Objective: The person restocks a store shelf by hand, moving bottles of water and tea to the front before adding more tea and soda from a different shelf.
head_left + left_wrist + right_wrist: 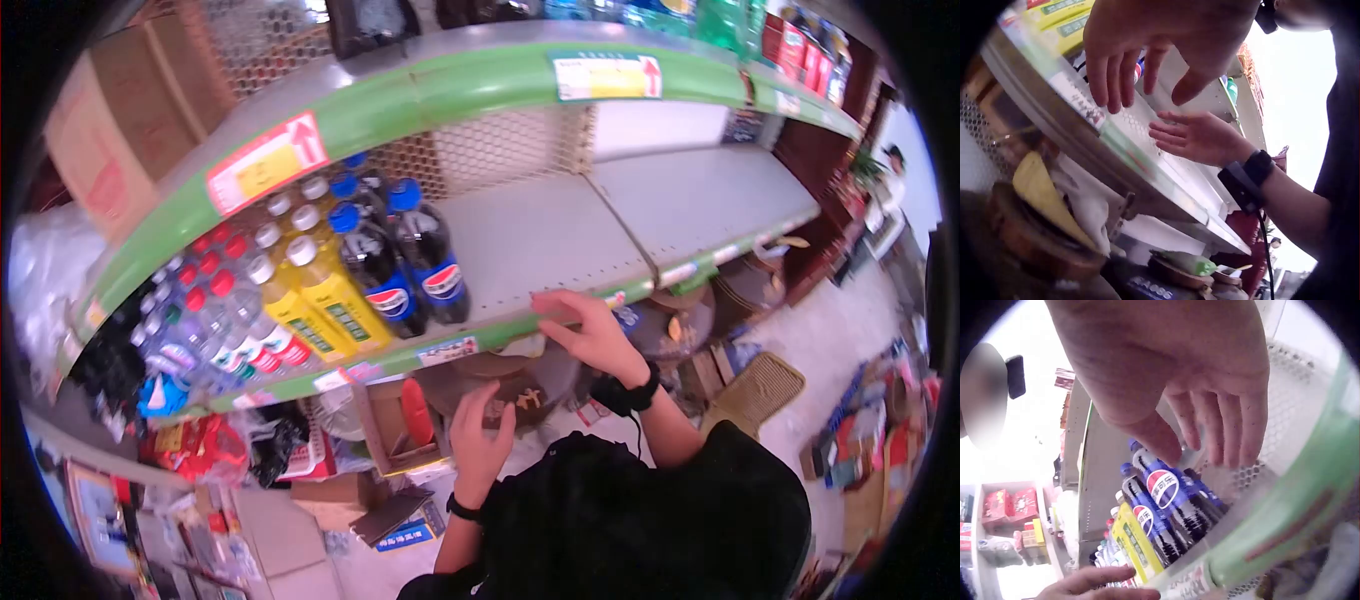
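Two dark cola bottles with blue caps and labels [433, 262] stand at the front of the shelf, beside yellow drink bottles [330, 292]. My right hand [598, 345] is over the shelf's green front edge [520, 325], right of the cola, fingers apart and holding nothing. Lower, in front of the edge, my left hand [479, 440] is raised with relaxed fingers, also holding nothing. The right wrist view shows the cola bottles [1163, 487] beyond my right hand [1179, 381]. In the left wrist view both hands, left [1166, 44] and right [1200, 137], are apart.
Clear bottles with red caps [235, 300] stand further left on the shelf. Below are brown lidded jars [680, 325], an open carton with a red item [400, 440] and red bags [205, 447]. An upper shelf with price tags [608, 78] overhangs. A person [885, 195] is far right.
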{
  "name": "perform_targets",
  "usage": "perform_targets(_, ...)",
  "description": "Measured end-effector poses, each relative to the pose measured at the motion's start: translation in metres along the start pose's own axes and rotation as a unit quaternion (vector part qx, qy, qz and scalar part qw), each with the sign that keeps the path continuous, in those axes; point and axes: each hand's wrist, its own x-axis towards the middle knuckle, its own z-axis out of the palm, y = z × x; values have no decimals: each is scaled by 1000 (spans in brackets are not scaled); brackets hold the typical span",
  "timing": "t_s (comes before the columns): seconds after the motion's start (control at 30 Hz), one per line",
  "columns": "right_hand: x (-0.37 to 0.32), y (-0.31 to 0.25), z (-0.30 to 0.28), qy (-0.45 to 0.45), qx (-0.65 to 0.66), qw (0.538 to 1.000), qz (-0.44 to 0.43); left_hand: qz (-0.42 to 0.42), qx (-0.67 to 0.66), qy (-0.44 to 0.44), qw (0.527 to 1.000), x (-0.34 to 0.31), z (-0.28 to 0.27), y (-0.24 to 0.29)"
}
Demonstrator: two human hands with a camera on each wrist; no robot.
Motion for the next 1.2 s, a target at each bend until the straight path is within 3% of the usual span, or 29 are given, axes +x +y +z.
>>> perform_targets(0.03, -25, 4, -12, 2, 31, 997, 69, -39, -26, -47, 998, -14, 3, -7)
perform_targets(0.17, -133, 42, -37, 95, -28, 977, 190, -7, -53, -135, 989, -63, 32, -32)
perform_targets(0.23, -179, 42, -42, 123, -110, 960, 225, -39, -88, -198, 975, -88, 47, -44)
perform_targets(0.33, -234, 23, -42, 188, -127, 935, 272, 1, -114, -293, 949, -106, 62, -46)
perform_targets(0.57, -350, -24, -46, 364, -189, 870, 276, 108, -100, -480, 865, -102, 92, -16)
perform_targets(0.7, -423, -62, -48, 459, -226, 819, 260, 177, -92, -516, 833, -112, 118, 32)
perform_targets(0.83, -522, -100, -39, 562, -250, 749, 248, 204, -124, -580, 779, -172, 145, 103)
perform_targets(1.03, -702, -172, -17, 659, -249, 659, 263, 314, -196, -689, 622, -351, 165, 210)
perform_targets(1.17, -806, -217, 20, 739, -256, 548, 297, 356, -290, -752, 474, -470, 162, 266)
perform_targets(1.2, -826, -230, 31, 766, -266, 521, 266, 359, -294, -765, 447, -497, 156, 281)
